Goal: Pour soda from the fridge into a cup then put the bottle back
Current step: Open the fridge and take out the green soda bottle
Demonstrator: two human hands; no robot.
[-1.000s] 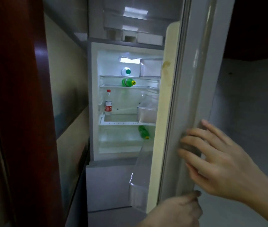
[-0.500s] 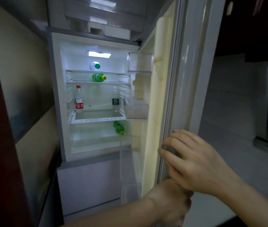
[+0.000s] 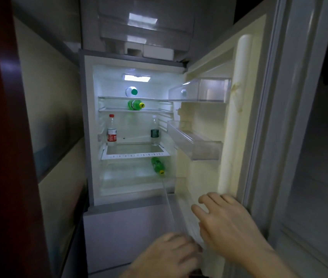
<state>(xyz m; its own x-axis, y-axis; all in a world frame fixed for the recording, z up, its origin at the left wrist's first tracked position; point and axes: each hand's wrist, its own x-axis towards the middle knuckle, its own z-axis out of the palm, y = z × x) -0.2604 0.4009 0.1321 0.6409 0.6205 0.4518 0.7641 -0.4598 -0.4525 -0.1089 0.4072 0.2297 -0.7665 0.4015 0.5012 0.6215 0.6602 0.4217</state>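
Observation:
The fridge stands open and lit, its door (image 3: 239, 109) swung to the right. Inside, a green bottle with a yellow cap (image 3: 135, 104) lies on an upper shelf. Another green bottle (image 3: 158, 166) lies slanted in the lower compartment. A clear bottle with a red cap and label (image 3: 111, 131) stands at the left of the middle shelf. A clear bottle with a dark label (image 3: 154, 131) stands at its right. My right hand (image 3: 225, 221) rests with fingers spread on the door's inner lower edge. My left hand (image 3: 169, 255) is curled low by the door's bottom bin.
A white container with a green cap (image 3: 131, 91) sits on the top shelf. Clear door bins (image 3: 201, 91) jut out from the door. A dark red wooden panel (image 3: 4, 137) stands close at the left. The closed freezer drawer (image 3: 127, 233) is below.
The door has swung much wider open to the right, showing the whole interior and the door bins. Both hands have moved with the door's lower edge.

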